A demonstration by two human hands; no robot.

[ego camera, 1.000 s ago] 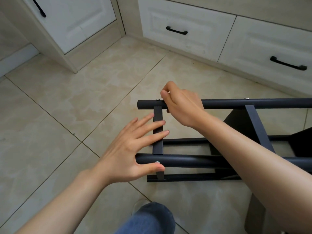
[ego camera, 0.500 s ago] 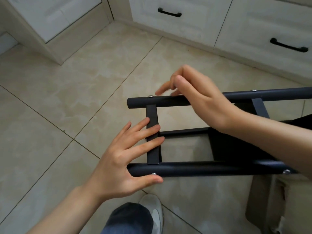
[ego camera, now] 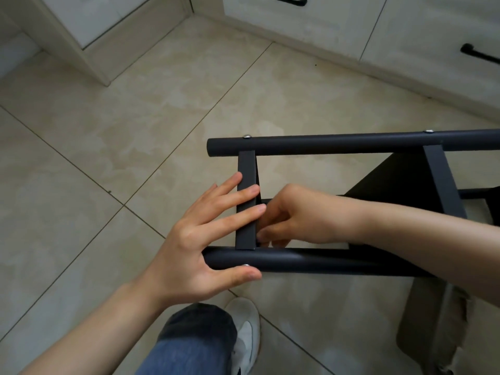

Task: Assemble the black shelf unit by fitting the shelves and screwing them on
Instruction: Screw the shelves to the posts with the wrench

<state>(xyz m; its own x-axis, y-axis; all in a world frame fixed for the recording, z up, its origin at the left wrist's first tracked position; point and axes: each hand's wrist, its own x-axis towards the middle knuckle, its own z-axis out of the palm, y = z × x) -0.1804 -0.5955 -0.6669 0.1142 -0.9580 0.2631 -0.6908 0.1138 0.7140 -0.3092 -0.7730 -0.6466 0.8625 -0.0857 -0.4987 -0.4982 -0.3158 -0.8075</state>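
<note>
At the far left, a pale cabinet (ego camera: 89,20) is standing on the tiled floor (ego camera: 108,158). The person's left hand (ego camera: 200,239) is reaching in from the lower left, released and flat. Its straight fingers (ego camera: 243,193) are lying across a flat crossbar (ego camera: 246,169), and its thumb is resting along the near tube (ego camera: 311,262), just beside a silver screw head (ego camera: 246,265). Below it, a blue trouser leg (ego camera: 189,345) and a white shoe (ego camera: 246,328) are showing.

The black shelf unit (ego camera: 324,144) is lying on its side on the floor, running from the middle off the right edge. Its far tube (ego camera: 378,142) is carrying two more screw heads (ego camera: 246,136). The crossbar is joining the two tubes near their left ends.

The right hand (ego camera: 297,217) is coming in from the right, passing between the two tubes. Its fingers are curling in behind the crossbar, close to where it is meeting the near tube. Whether they are grasping anything cannot be told, since the crossbar is hiding the fingertips.

Further right, a second crossbar (ego camera: 443,180) and a black panel (ego camera: 400,180) are sitting within the frame. White drawers with a black handle (ego camera: 479,54) are lining the wall behind.
</note>
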